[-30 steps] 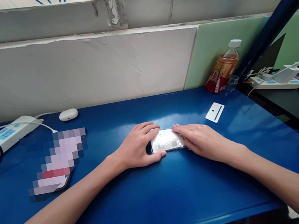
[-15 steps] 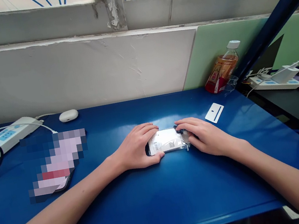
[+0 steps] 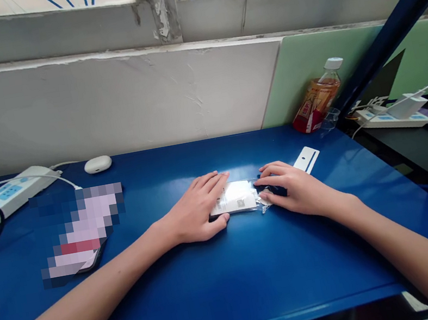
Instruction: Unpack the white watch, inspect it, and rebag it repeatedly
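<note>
While the left hand (image 3: pixel 195 211) held the packet (image 3: pixel 237 198) and the right hand (image 3: pixel 298 187) pinched its right end, it seemed light, slick, best gripped edgewise.

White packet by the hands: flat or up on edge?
Flat. The white packet lies printed face up on the blue table, left hand over one end, right hand at the other.

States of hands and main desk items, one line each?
White packet: flat, plastic-covered
Left hand: over packet's left end
Right hand: at packet's right end, hold unclear
Bottle: capped
Earbud case: closed
Phone: pixelated, cable at top
Power strip: on/off unclear
Card: flat, partly hidden
</note>
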`<control>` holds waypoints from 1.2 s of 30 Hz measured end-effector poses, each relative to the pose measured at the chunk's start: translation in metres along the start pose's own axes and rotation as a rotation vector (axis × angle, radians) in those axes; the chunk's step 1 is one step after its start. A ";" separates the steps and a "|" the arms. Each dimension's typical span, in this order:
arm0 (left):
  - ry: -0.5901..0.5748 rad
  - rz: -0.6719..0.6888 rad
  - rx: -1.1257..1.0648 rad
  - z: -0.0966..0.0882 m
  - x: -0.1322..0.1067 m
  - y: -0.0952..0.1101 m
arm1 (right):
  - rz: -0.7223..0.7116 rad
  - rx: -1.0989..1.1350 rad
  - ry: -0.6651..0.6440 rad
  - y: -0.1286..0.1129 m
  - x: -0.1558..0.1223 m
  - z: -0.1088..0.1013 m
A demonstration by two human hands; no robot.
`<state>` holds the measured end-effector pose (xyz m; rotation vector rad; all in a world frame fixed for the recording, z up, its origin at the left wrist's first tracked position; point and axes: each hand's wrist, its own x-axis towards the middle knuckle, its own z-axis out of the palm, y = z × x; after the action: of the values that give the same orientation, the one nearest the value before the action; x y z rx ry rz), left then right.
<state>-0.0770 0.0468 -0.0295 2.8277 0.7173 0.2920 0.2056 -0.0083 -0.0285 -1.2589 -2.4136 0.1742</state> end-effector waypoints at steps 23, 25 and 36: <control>0.074 0.023 -0.036 0.002 0.003 0.000 | -0.078 0.034 0.013 -0.002 0.004 0.004; 0.075 0.025 -0.029 0.002 0.003 0.000 | -0.064 0.025 0.016 -0.002 0.004 0.004; 0.088 0.029 -0.034 0.002 0.004 0.000 | -0.067 0.100 0.057 -0.002 0.005 0.012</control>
<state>-0.0734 0.0482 -0.0311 2.8102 0.6829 0.4312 0.1965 -0.0049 -0.0372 -1.1221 -2.3639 0.2333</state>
